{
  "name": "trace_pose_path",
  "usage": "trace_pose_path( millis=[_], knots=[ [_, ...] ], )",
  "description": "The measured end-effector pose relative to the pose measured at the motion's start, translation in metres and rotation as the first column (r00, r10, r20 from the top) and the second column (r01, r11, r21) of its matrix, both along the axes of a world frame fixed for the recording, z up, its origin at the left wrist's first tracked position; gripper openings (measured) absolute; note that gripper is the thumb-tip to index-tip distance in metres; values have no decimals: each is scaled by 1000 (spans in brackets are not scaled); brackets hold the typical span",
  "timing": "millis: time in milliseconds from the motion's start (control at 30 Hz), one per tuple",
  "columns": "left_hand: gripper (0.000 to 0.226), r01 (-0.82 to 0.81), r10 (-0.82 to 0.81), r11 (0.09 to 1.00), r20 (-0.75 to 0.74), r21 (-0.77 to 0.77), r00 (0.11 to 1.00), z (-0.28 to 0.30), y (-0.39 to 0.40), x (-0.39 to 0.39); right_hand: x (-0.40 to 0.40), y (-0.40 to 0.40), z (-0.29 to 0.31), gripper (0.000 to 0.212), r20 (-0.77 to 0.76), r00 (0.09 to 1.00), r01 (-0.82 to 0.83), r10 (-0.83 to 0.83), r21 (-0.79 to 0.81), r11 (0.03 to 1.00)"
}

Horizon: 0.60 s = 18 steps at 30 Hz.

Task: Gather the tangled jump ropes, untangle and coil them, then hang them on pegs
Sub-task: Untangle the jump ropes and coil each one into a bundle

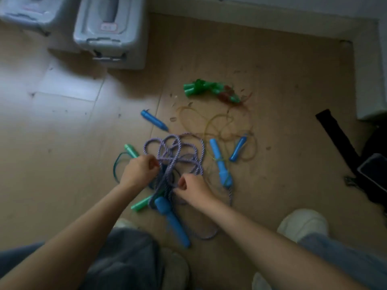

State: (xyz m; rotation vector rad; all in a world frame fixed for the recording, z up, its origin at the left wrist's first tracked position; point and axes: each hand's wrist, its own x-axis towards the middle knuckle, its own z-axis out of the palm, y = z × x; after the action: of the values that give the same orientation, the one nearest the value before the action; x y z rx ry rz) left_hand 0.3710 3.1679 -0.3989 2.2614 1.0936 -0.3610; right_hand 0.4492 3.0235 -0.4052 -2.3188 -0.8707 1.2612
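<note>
Now both hands work the tangle.
Left hand (139, 168) and right hand (192, 187), fingers curled, each grasp strands of the purple rope (173, 155) on the floor (62, 126).

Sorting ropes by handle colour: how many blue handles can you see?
4: one lone blue handle far left, two right of the purple rope, one nearest the knees. Others may hide beneath.

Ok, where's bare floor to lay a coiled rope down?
Bare floor lies left of the purple rope, below the grey bins. Another patch sits between the yellow rope and the black strap. Around both hands it is crowded.
</note>
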Motion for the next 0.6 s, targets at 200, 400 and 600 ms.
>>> trace_pose_path(
  millis=[200,400,600],
  knots=[
    [35,80,-102,991,-212,-110,972,-19,-37,-43,-65,-9,-22,61,129,971,-175,202,-190,966],
    [25,-67,94,958,82,-278,992,11,-28,-6,2,-31,1,47,348,929,167,-126,-90,982],
    [27,-243,272,958,221,-149,936,35,-17,23,111,-45,60,34,263,568,692,-780,359,626]
  ],
)
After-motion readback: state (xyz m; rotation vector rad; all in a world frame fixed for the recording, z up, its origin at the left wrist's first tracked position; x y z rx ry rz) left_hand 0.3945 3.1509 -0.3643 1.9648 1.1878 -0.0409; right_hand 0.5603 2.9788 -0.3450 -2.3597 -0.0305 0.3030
